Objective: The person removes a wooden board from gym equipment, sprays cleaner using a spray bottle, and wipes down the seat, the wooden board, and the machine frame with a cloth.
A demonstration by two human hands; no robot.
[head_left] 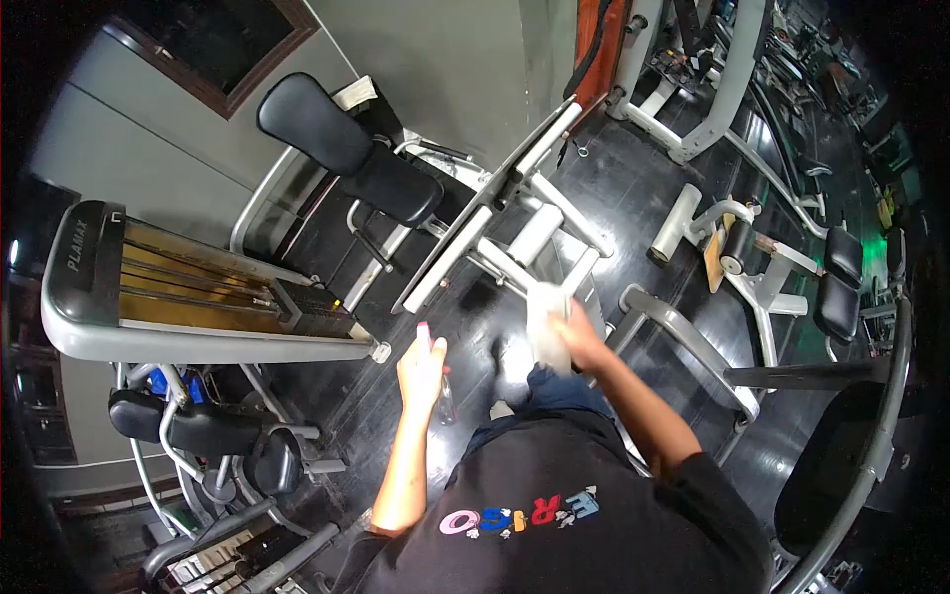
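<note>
My left hand (pixel 421 374) is closed around a spray bottle (pixel 424 339); its pale head with a red tip shows above my fingers, and part of a clear body hangs below. In my right hand (pixel 580 337) is a white cloth (pixel 544 312), bunched and a little blurred, its fingers wrapped round it. Just beyond both hands stands a grey metal gym frame (pixel 440 277) with thick round bars. The cloth appears in front of that frame's lower part; whether it touches the metal I cannot tell.
A padded black seat (pixel 396 186) stands behind the frame. To the left is a weight-stack tower (pixel 84 247), with another padded machine (pixel 213 431) below it. On the right, curved grey tubing (pixel 683 346) and a roller-pad machine (pixel 737 247) stand on the dark floor (pixel 633 163).
</note>
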